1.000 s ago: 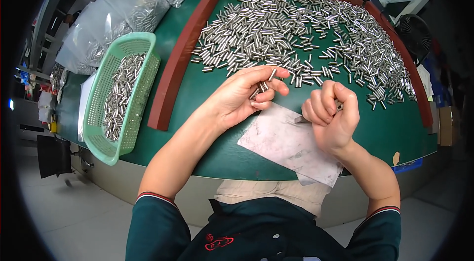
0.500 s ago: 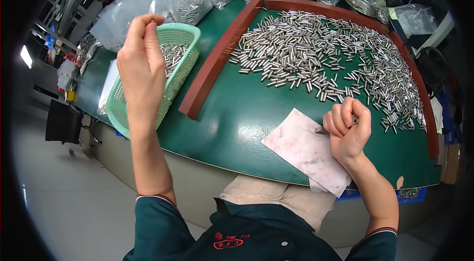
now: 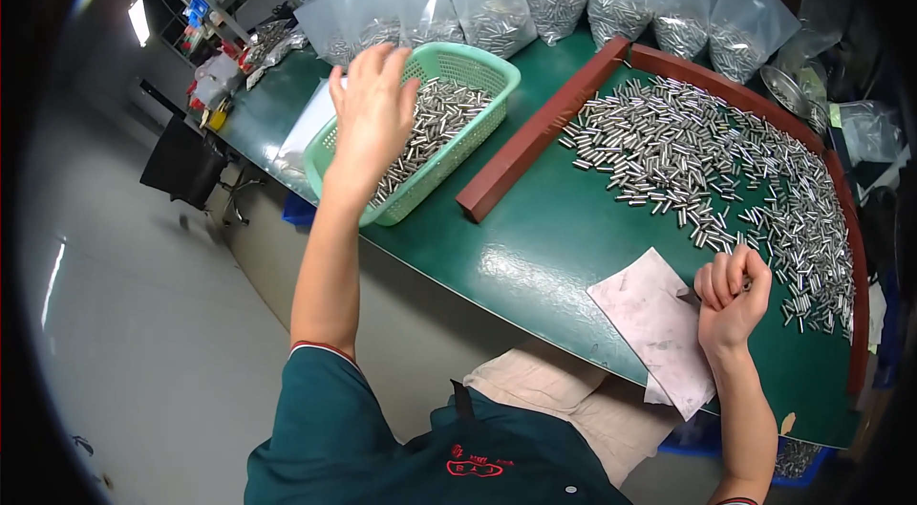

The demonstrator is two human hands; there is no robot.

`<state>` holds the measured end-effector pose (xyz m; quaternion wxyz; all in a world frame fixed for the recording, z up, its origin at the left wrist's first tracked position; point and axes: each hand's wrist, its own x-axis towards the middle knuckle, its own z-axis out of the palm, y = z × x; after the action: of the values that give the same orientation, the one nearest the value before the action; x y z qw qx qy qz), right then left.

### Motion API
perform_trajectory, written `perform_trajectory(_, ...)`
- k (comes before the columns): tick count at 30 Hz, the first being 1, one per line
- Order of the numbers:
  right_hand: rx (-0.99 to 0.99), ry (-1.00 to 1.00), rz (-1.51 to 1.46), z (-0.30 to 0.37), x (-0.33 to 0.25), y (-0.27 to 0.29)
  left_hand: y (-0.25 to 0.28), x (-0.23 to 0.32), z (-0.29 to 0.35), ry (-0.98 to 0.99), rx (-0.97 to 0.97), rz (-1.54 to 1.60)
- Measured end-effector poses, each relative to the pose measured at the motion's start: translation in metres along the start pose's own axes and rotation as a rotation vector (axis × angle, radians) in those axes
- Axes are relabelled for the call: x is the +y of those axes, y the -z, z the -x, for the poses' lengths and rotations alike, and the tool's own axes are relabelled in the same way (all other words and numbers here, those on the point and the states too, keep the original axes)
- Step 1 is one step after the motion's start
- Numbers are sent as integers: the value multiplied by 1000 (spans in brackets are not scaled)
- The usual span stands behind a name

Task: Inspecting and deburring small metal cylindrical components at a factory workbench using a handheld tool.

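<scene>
My left hand (image 3: 371, 118) is open, fingers spread, above a mint-green perforated plastic basket (image 3: 441, 163). Inside the basket lie many short metal pins (image 3: 449, 108), partly hidden by the hand. My right hand (image 3: 734, 300) is closed in a fist beside a smudged pinkish-white sheet (image 3: 657, 323). A grey metal end pokes out of the fist by the little finger; the rest of it is hidden. Just beyond that fist spreads a wide heap of loose metal pins (image 3: 659, 147) on the green tabletop (image 3: 535, 266).
Red-brown wooden bars (image 3: 549, 128) frame the heap on its left, far and right sides. Clear bags of pins (image 3: 559, 3) line the back, with a metal bowl (image 3: 785, 89) at their right. A dark chair (image 3: 186, 161) stands left; blue bins sit below the table edge.
My view has shifted left, so the table appears farther right. My left hand has gone from pinched fingers to spread ones above the basket. My right fist stays closed beside the sheet.
</scene>
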<state>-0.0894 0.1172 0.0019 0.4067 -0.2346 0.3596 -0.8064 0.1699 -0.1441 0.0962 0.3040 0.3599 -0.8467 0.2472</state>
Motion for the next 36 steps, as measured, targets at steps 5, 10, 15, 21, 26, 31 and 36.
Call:
perform_trajectory(5, -14, -4, 1, -2, 1, -3, 15, 61, 30, -174, -199, 444)
perform_trajectory(10, 8, -10, 2, -1, 1, -3, 14, 30, 25, -203, -167, 467)
perform_trajectory(15, 16, -4, 16, 0, -2, -5, -24, -41, 14, -378, -624, 493)
perform_trajectory(21, -25, 16, 33, -4, -2, -2, -62, -64, 24, -416, -821, 149)
perform_trajectory(26, -35, 20, 27, -6, 0, -6, -73, -89, 24, -237, -872, 126)
perform_trajectory(31, 18, 13, 46, -4, -1, -7, -44, -96, 43, -85, -991, 146)
perform_trajectory(36, -28, 36, 83, 2, -5, -5, -17, -99, 50, -120, -938, 271)
